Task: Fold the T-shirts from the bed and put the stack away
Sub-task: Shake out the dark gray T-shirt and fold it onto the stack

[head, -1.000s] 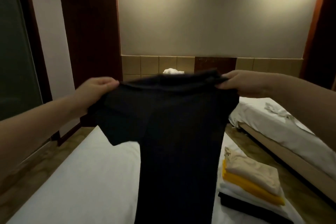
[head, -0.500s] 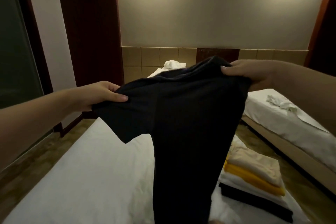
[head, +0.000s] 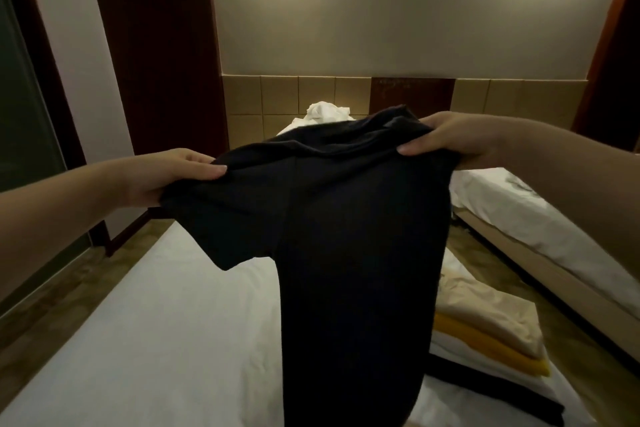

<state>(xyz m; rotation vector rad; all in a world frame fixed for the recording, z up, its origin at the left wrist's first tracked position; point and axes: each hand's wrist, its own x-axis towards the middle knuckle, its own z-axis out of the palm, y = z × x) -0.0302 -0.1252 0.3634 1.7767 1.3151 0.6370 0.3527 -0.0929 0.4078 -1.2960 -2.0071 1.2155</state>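
Note:
A black T-shirt (head: 349,236) hangs in the air over the white bed (head: 166,329), held up by its shoulders. My left hand (head: 169,177) grips the left shoulder, with the sleeve drooping below it. My right hand (head: 446,139) pinches the right shoulder near the collar, a little higher. The shirt's body falls straight down past the bottom of the view. To its right on the bed lies a stack of folded T-shirts (head: 485,333): beige on top, then yellow, white and black. A crumpled white garment (head: 325,113) lies at the far end of the bed.
A second bed (head: 540,218) with white sheets and a crumpled cloth stands to the right across a narrow floor gap. A dark wooden panel (head: 156,45) and a glass door are on the left. A tiled wall band runs behind the beds.
Both hands have come lower with the black T-shirt, and the view has tilted down, so the ceiling lights are out of sight. The grip on both shoulders is the same.

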